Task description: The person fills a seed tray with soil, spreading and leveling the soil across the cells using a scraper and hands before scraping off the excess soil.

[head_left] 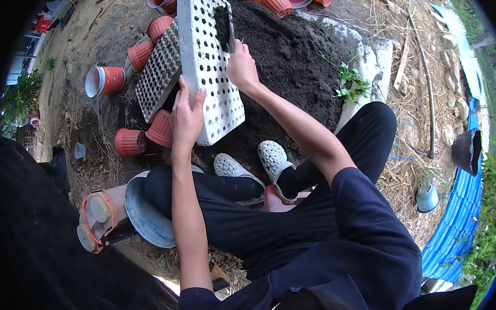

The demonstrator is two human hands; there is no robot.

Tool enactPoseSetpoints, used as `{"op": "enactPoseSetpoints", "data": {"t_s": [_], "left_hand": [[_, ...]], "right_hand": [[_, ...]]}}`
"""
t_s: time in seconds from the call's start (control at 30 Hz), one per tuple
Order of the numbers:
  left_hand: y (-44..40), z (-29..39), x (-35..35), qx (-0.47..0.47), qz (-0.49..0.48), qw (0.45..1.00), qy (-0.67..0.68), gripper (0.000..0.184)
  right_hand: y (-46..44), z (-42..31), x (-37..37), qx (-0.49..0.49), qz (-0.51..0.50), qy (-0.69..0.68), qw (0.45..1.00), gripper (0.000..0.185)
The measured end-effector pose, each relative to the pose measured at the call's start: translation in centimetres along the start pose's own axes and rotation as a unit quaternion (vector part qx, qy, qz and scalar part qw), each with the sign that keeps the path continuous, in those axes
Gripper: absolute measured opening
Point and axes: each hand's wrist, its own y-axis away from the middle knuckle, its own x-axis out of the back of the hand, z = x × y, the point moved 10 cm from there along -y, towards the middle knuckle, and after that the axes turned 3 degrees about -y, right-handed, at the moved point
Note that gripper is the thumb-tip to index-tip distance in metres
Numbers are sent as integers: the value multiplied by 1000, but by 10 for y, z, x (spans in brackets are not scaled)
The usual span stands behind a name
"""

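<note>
A white foam seedling tray (215, 109) with rows of round holes stands tilted in front of me. My left hand (186, 116) grips its near left edge, thumb on the face and fingers along the side. My right hand (242, 68) is closed around a flat grey trowel-like tool (231, 35), held against the tray's upper right part. Dark soil (221, 27) lies on the tray's face beside the tool. The tool's handle is mostly hidden in my fist. Behind and left of this tray leans a second, soil-marked seedling tray (156, 70).
A heap of dark soil (293, 63) spreads to the right, with a small green plant (351, 83) at its edge. Terracotta-coloured pots (129, 142) lie around the trays. A round basin (144, 216) is by my left leg. Blue corrugated sheeting (454, 228) borders the right.
</note>
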Motion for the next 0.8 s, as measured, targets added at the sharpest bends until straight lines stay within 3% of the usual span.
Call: {"op": "enactPoseSetpoints", "data": {"t_s": [0.07, 0.17, 0.3, 0.37, 0.47, 0.73, 0.8], "left_hand": [[1, -2, 0, -7, 4, 1000, -9, 75], [1, 0, 1, -7, 8, 1000, -6, 76], [1, -1, 0, -3, -4, 1000, -4, 76], [-1, 1, 2, -11, 2, 1000, -2, 76], [-2, 1, 0, -11, -5, 1000, 8, 77], [-2, 2, 0, -13, -8, 1000, 26, 77], [-2, 1, 0, -12, -11, 999, 30, 77]], "right_hand": [[-18, 37, 3, -33, 68, -52, 996, 44], [-52, 94, 6, -115, 124, -86, 982, 41], [-93, 151, 1, -207, 80, -73, 972, 34], [-102, 152, -3, -209, 50, -42, 976, 33], [-108, 129, -15, -171, 30, -125, 977, 45], [-109, 87, -17, -153, -9, -168, 974, 37], [-124, 89, -24, -94, 9, -134, 986, 31]]}}
